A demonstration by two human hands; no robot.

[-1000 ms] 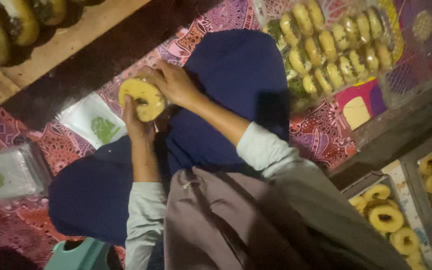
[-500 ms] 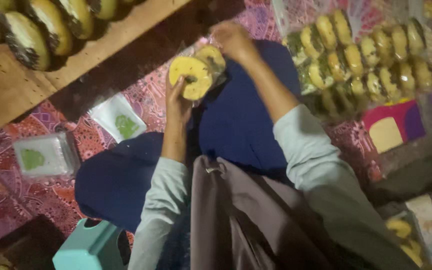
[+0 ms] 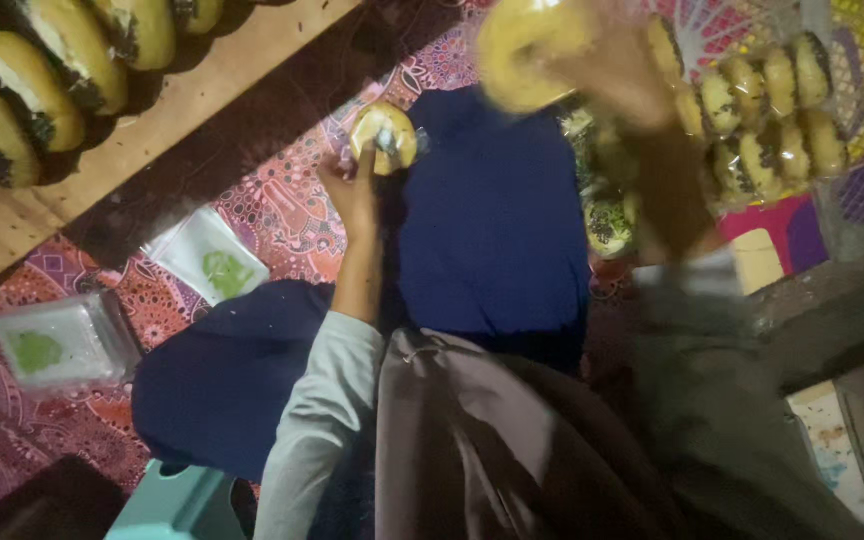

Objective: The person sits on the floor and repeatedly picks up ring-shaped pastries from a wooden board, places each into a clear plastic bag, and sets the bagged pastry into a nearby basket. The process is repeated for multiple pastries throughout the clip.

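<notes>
Two ring pastries held over a blue-clad lap.
Left hand [image 3: 352,195] fingers pinching small pastry [image 3: 382,135] at its lower edge; blurred right hand [image 3: 617,70] fingers closed around raised large pastry [image 3: 527,50].

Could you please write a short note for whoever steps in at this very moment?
Left hand holds a small round pastry half above the blue cloth on the lap. Right hand, blurred, holds a yellow ring-shaped pastry up near the bagged pastries. Filled pastries sit on the wooden board, upper left. The two held pieces are apart, not joined.
</notes>
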